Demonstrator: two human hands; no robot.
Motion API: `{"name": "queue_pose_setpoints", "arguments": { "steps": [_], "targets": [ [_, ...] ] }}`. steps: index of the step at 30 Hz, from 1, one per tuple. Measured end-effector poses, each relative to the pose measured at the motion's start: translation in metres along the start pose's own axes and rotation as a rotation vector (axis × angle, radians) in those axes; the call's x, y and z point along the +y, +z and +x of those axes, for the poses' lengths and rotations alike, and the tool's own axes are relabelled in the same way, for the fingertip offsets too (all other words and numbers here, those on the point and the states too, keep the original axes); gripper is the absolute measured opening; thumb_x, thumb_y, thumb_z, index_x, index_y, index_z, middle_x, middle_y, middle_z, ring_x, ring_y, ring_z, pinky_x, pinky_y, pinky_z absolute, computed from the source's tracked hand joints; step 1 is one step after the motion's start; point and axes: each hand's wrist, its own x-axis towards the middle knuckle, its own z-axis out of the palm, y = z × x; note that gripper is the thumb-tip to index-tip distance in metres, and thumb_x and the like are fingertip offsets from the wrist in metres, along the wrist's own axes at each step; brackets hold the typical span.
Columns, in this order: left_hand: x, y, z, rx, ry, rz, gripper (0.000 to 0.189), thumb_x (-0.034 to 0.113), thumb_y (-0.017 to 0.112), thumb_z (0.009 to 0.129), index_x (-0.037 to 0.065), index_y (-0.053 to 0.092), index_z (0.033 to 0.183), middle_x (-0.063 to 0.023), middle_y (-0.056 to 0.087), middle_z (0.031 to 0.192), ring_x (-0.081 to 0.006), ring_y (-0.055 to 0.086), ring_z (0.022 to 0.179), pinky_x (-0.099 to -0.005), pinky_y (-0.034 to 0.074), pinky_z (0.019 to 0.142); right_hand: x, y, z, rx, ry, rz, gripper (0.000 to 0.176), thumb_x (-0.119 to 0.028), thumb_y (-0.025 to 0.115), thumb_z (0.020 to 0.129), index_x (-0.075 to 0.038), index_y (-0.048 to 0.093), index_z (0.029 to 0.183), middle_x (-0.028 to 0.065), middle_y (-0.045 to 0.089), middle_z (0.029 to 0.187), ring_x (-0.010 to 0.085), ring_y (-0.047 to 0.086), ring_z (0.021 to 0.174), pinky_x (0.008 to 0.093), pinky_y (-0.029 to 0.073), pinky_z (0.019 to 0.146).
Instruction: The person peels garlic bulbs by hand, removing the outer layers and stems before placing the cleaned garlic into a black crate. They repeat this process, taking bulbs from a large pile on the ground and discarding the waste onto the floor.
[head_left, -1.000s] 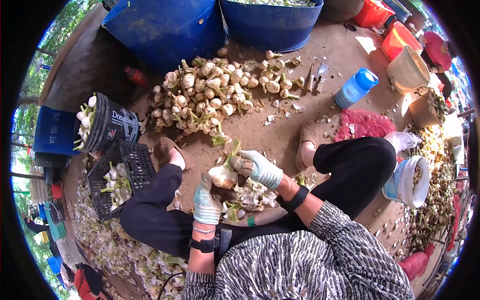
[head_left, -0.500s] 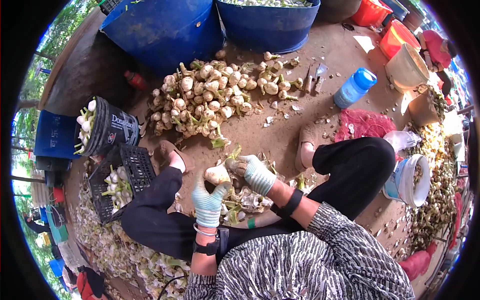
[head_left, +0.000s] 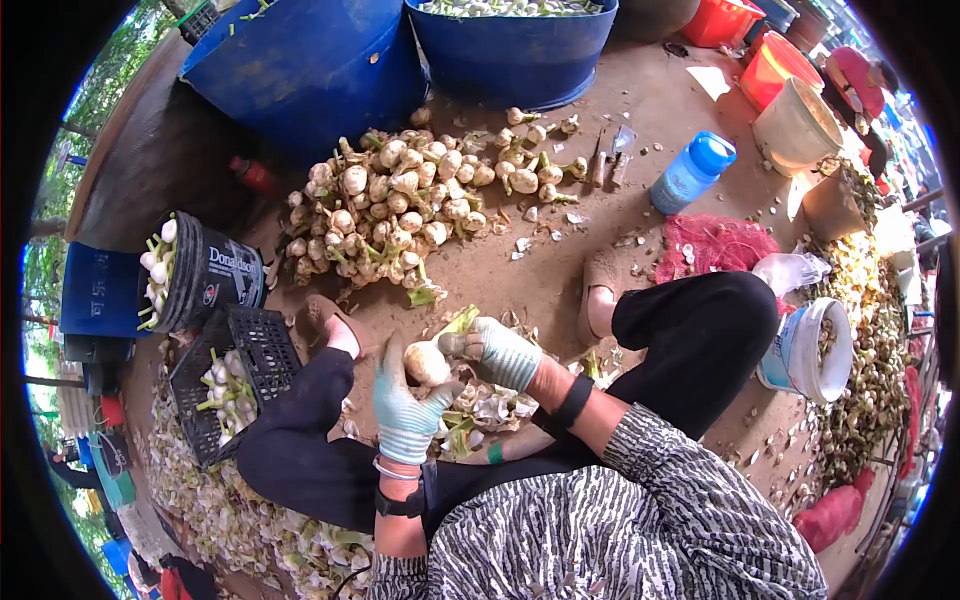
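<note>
My left hand (head_left: 408,405), in a pale striped glove, is closed around a whitish garlic bulb (head_left: 428,364), thumb on its right side. From the bulb's top a green garlic stem (head_left: 462,321) points up and right. My right hand (head_left: 505,355), gloved with darkened fingertips, pinches at the base of that stem against the bulb; its fingertips partly hide the contact. Beneath both hands, between my legs, lies a heap of garlic peelings (head_left: 490,405). Beyond them is a large pile of unpeeled garlic bulbs (head_left: 385,200).
At left stand a black bucket (head_left: 215,275) and a black crate (head_left: 262,350), both holding trimmed garlic. Large blue tubs (head_left: 510,60) line the back. To the right are a blue bottle (head_left: 693,172), red mesh (head_left: 715,248) and a white bucket (head_left: 805,350). Tools (head_left: 609,165) lie beyond the pile.
The garlic bulb has turned in my left hand, so its stem shows more above my right fingertips. The whole view has shifted slightly.
</note>
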Motion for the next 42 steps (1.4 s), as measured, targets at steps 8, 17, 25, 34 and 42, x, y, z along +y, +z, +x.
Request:
{"name": "queue_pose_setpoints", "arguments": {
  "steps": [8,17,25,34,42],
  "targets": [
    [-0.016,-0.002,0.008,-0.01,-0.93,-1.047,0.051,0.056,0.051,0.079,0.006,0.057,0.086,-0.005,0.058,0.072,-0.012,0.053,0.053,-0.0216,0.042,0.045,0.013,0.006,0.003,0.049,-0.192,-0.459,0.015,-0.011,0.061,0.076,-0.004,0.06,0.089,0.0,0.056,0.067,0.007,0.049,0.062,0.0229,0.043,0.056],
    [-0.023,-0.002,0.023,-0.08,-0.627,-1.141,0.028,0.016,0.065,0.077,-0.001,0.053,0.096,-0.0017,0.053,0.075,-0.0116,0.051,0.068,-0.0239,0.042,0.065,-0.004,-0.004,-0.001,0.087,0.076,0.094,0.011,-0.014,0.06,0.079,-0.004,0.061,0.081,-0.0038,0.054,0.068,0.0057,0.048,0.059,0.0204,0.039,0.053],
    [-0.035,0.026,0.017,0.152,-0.752,-1.363,0.032,0.024,0.068,0.076,0.0,0.056,0.095,-0.0052,0.059,0.08,-0.0158,0.057,0.074,-0.0272,0.048,0.067,0.013,-0.032,0.013,0.41,-0.086,-0.708,0.016,-0.006,0.059,0.07,-0.001,0.06,0.085,0.0098,0.063,0.074,0.0184,0.058,0.065,0.028,0.047,0.061],
    [-0.061,0.024,0.008,0.058,-0.929,-1.6,0.045,0.034,0.065,0.076,-0.003,0.053,0.1,-0.0103,0.06,0.089,-0.0246,0.059,0.079,-0.035,0.049,0.072,0.013,-0.038,0.011,0.454,-0.034,-1.315,0.018,-0.015,0.06,0.071,-0.001,0.059,0.082,0.0173,0.057,0.086,0.036,0.057,0.081,0.0414,0.046,0.073],
    [-0.027,0.02,0.014,0.049,-0.787,-1.045,0.028,0.028,0.06,0.082,0.002,0.057,0.093,-0.0032,0.059,0.078,-0.0127,0.057,0.068,-0.0237,0.046,0.06,0.005,-0.015,0.009,0.138,-0.015,-0.598,0.045,-0.034,0.067,0.07,0.003,0.058,0.093,0.0163,0.063,0.081,0.0221,0.06,0.076,0.0311,0.047,0.068]
  ]
}}
